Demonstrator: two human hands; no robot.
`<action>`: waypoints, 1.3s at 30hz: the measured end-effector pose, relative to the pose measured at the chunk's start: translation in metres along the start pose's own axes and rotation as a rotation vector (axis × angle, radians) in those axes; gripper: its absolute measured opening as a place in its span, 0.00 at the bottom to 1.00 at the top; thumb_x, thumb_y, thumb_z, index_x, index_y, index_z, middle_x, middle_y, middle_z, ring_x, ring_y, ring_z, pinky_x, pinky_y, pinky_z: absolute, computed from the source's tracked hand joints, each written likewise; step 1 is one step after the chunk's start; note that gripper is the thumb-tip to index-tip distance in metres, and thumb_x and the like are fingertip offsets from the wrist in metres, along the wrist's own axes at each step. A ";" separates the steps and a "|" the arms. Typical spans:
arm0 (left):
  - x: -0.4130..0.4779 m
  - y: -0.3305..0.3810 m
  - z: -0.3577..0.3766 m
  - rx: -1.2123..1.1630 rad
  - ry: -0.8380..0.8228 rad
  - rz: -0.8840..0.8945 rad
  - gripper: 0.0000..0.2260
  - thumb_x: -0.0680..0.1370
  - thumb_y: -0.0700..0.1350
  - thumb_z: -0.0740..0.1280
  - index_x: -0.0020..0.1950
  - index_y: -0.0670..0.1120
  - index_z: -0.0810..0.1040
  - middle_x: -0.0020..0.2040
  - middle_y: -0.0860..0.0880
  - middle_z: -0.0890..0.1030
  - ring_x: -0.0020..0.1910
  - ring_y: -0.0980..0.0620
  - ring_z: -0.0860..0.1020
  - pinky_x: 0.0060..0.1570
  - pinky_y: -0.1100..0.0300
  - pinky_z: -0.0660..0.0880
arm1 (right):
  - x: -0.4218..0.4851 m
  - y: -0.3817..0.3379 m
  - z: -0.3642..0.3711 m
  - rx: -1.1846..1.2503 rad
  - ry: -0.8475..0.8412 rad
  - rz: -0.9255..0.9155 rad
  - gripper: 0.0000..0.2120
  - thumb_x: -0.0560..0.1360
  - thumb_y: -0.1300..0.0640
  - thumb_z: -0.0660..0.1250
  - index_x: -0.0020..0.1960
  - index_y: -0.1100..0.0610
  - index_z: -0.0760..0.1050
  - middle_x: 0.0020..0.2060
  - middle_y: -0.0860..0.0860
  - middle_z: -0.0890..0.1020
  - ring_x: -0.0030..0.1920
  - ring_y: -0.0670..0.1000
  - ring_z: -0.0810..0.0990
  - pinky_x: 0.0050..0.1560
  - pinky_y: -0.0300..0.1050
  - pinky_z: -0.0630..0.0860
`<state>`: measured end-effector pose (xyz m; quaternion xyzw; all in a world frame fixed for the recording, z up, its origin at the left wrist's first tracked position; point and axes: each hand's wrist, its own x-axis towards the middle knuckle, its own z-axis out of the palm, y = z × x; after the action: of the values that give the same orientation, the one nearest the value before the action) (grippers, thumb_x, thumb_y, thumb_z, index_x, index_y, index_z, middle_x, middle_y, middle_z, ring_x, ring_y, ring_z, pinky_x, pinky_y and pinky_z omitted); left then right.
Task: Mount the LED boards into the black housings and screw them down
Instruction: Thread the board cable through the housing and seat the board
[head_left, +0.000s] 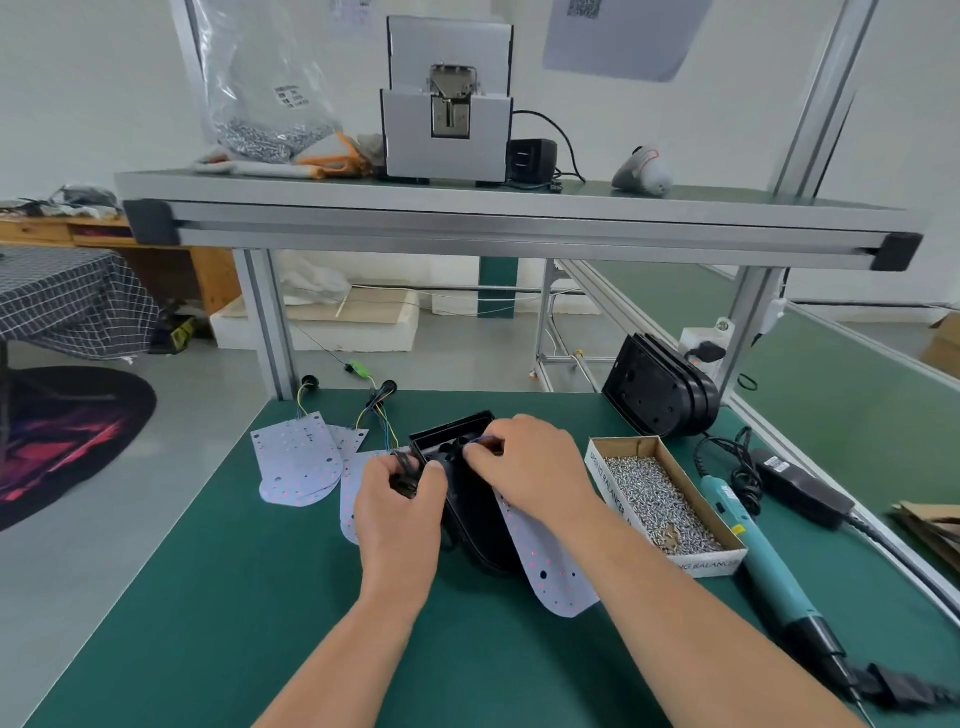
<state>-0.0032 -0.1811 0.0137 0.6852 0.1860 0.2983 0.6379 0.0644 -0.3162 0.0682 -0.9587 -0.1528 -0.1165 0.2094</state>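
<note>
Both hands are bunched at the far end of the black housing (470, 525), mid-mat. The left hand (400, 514) pinches a black grommet (404, 477), and the right hand (530, 467) pinches the thin wires (485, 440) by the rim. The LED board (550, 577) lies flat just outside, about 5 o'clock from the right fingers. Its long axis runs 11-to-5, and it's nearer the right hand. It's pale with red dots and a few holes. I reckon it flips in next.

matt green mat (234, 597) — glossy black plastic housing (475, 519) — cardboard screw box (608, 483)

Left hand (400, 506) and right hand (527, 467) pinch wiring (485, 440) at black housing (472, 525)
</note>
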 end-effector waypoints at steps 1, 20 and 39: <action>0.000 0.000 0.000 -0.002 -0.003 -0.001 0.05 0.77 0.47 0.73 0.49 0.52 0.77 0.39 0.66 0.81 0.33 0.64 0.76 0.34 0.75 0.71 | 0.001 -0.001 0.003 -0.005 -0.003 -0.014 0.16 0.77 0.37 0.63 0.49 0.47 0.82 0.43 0.48 0.80 0.51 0.55 0.80 0.54 0.51 0.74; -0.002 -0.002 0.003 -0.065 -0.075 0.028 0.06 0.76 0.49 0.73 0.48 0.56 0.77 0.39 0.61 0.80 0.34 0.60 0.75 0.35 0.67 0.72 | -0.009 0.003 0.027 0.002 0.341 -0.369 0.07 0.76 0.46 0.69 0.50 0.47 0.79 0.39 0.42 0.81 0.52 0.49 0.76 0.54 0.51 0.64; -0.014 0.003 0.007 -0.084 -0.077 0.084 0.08 0.78 0.43 0.74 0.47 0.52 0.76 0.39 0.61 0.79 0.34 0.61 0.73 0.35 0.71 0.72 | -0.009 -0.017 -0.002 -0.202 0.029 -0.239 0.08 0.76 0.54 0.62 0.48 0.53 0.80 0.40 0.51 0.80 0.47 0.57 0.76 0.50 0.54 0.71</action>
<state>-0.0097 -0.1958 0.0139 0.6761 0.1200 0.3058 0.6595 0.0499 -0.3044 0.0738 -0.9481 -0.2503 -0.1692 0.0990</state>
